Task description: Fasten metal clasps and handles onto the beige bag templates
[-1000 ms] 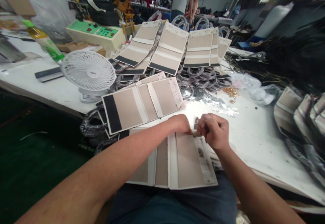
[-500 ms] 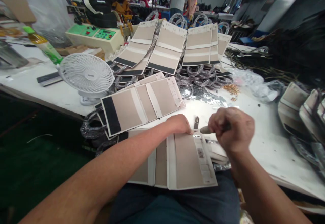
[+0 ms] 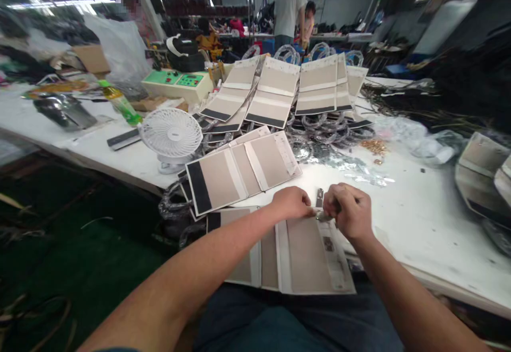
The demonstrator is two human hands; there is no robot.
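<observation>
A flat beige and white panel (image 3: 303, 256) lies across my lap and the table edge. My left hand (image 3: 290, 203) is closed, its fingers pinching the panel's top edge by the white strip. My right hand (image 3: 348, 211) is a fist round a small metal tool (image 3: 321, 215) whose tip rests on that same edge, right next to my left fingers. A small metal piece (image 3: 319, 197) stands on the table just beyond the two hands.
More beige panels (image 3: 243, 166) lie to the left and lean in a row (image 3: 279, 88) at the back, over plastic-wrapped rings (image 3: 319, 128). A white fan (image 3: 171, 138), a green control box (image 3: 179, 83), a bottle (image 3: 118, 104) and brass bits (image 3: 375, 147) are on the white table (image 3: 419, 219). People stand far behind.
My right hand lifted the tool up and to the right, then came back down to the panel's top edge beside my left hand. My head has turned left.
</observation>
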